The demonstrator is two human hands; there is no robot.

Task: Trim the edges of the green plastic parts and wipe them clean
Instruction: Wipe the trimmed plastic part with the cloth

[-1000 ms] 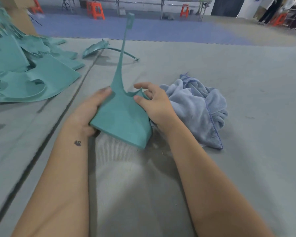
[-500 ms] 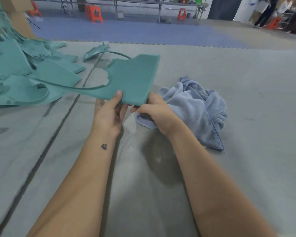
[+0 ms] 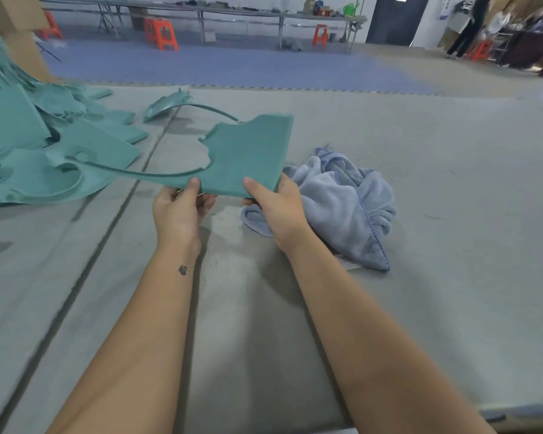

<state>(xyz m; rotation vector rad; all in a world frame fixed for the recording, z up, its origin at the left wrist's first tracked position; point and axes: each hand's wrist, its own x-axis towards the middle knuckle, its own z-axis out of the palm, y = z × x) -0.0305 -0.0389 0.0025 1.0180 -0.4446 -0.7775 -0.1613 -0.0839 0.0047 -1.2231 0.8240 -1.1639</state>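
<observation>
A flat green plastic part (image 3: pixel 248 155) with a long thin curved arm reaching left is held level above the grey mat. My left hand (image 3: pixel 179 211) pinches its near edge, thumb on top. My right hand (image 3: pixel 275 205) grips the near right corner, thumb on top and fingers underneath. A crumpled light-blue cloth (image 3: pixel 348 202) lies on the mat just right of my right hand, not touched by it.
A pile of several green parts (image 3: pixel 44 151) covers the left of the grey mat (image 3: pixel 420 277). One more green part (image 3: pixel 170 103) lies behind the held one. Orange stools, long benches and people stand far back.
The part stood on end a second ago; it has been laid flat and lifted, its thin arm now pointing left. My right hand has moved to the near right corner.
</observation>
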